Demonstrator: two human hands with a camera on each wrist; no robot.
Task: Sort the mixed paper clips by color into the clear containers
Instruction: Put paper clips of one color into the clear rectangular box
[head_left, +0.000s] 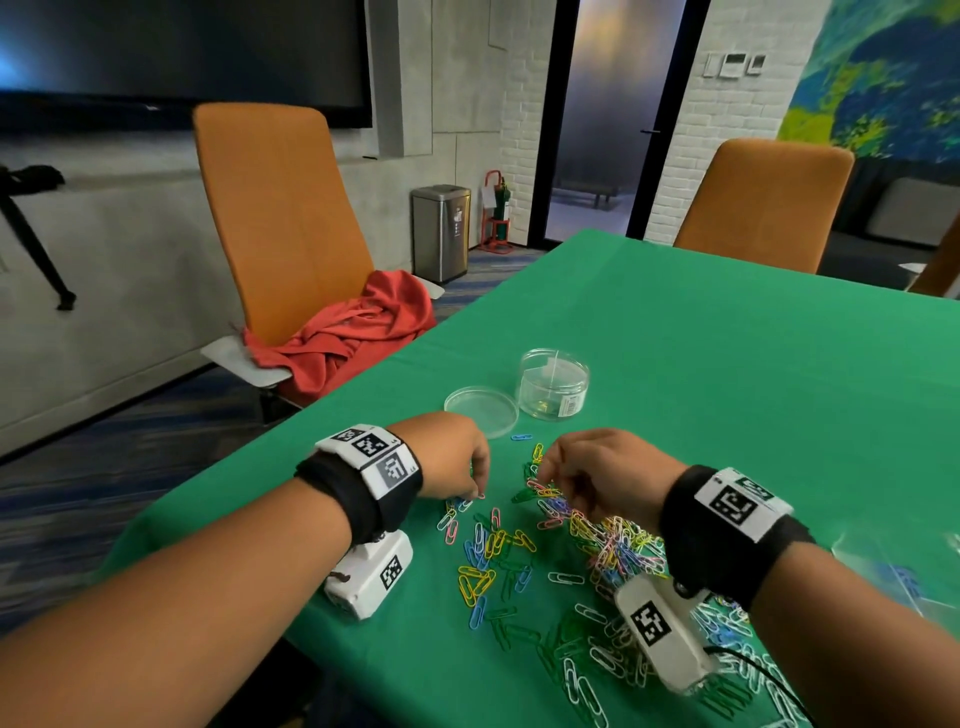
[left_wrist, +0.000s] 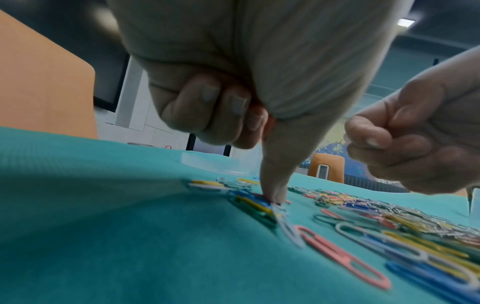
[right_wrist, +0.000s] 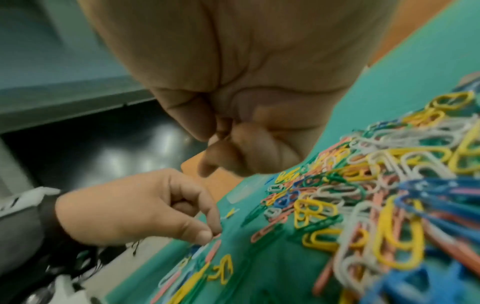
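While the paper clips (head_left: 571, 540) lie scattered at six o'clock of the clear container (head_left: 554, 383), the head view shows both hands curled over them, the left hand (head_left: 452, 457) at nine o'clock of the right hand (head_left: 602, 475). In the left wrist view, thumb and forefinger pinch down on a pink clip (left_wrist: 262, 196) on the green cloth (left_wrist: 103, 226). In the right wrist view, fingers close together; whether they hold anything I cannot tell. The clips look light, springy and slippery, best nipped at one looped end.
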